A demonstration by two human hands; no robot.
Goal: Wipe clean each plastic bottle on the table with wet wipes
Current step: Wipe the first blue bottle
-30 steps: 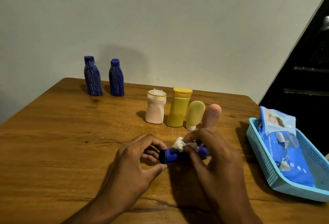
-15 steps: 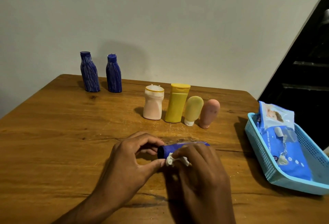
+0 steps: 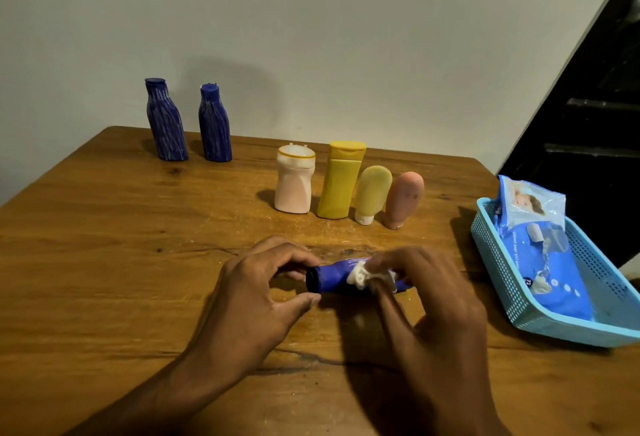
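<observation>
A broad wooden table (image 3: 104,245) with visible grain fills the view, its far edge against a pale wall. At its right edge sits a light blue perforated plastic basket (image 3: 498,262), holding a blue soft pack of wet wipes (image 3: 550,262) that leans on the basket's far wall. The left hand (image 3: 256,300) curls thumb and fingers round the capped end of a small dark blue plastic bottle (image 3: 329,280) lying on its side near the table's front middle — the right hand (image 3: 436,300) pinches a crumpled white wet wipe (image 3: 362,274) against the bottle's body. Two tall blue streaked bottles (image 3: 166,124) (image 3: 214,127) stand upright at the far left, just beside each other. Nearer the middle stand four in a row — a pale pink squat bottle (image 3: 294,186), a yellow flip-cap bottle (image 3: 341,183), a pale yellow tube (image 3: 372,193) standing on its white cap, and a pink tube (image 3: 403,198) also cap-down.
</observation>
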